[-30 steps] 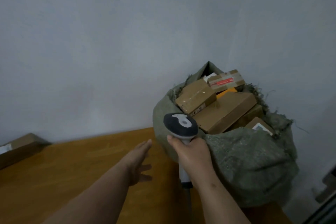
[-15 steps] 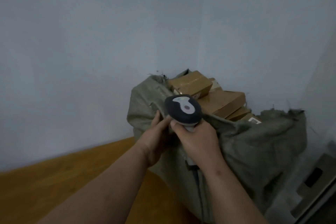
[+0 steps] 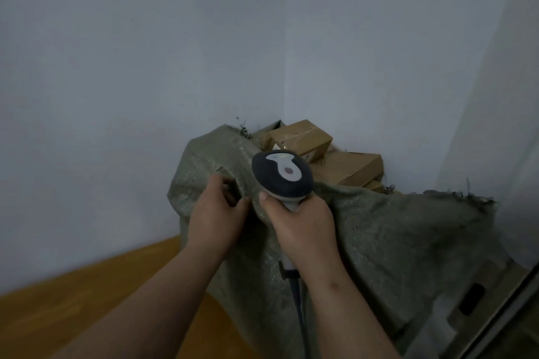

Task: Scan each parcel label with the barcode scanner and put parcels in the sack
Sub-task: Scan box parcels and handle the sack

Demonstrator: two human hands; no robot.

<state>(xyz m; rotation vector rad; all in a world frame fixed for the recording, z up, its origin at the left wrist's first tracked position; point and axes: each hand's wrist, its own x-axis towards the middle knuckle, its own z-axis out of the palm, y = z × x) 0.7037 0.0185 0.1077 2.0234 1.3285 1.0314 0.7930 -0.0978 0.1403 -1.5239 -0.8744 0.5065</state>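
Gripping the sack (image 3: 379, 242) edge with my left hand (image 3: 215, 213) and the barcode scanner (image 3: 281, 175) in my right hand (image 3: 300, 227), I am thinking the boxes (image 3: 344, 167) look packed, so pulling the top closed comes next.

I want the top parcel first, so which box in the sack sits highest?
The taped box at the back of the sack, just above the scanner. The flatter box lies lower, to its right.

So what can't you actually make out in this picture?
All in the head view:
- Most parcels in the sack: its raised cloth covers them.
- Parcel labels: too small and dim to read.
- Scanner window: faces away; right hand covers the handle.
- Left hand fingertips: buried in a fold of cloth.
- Scanner cable: cut off by the bottom edge.
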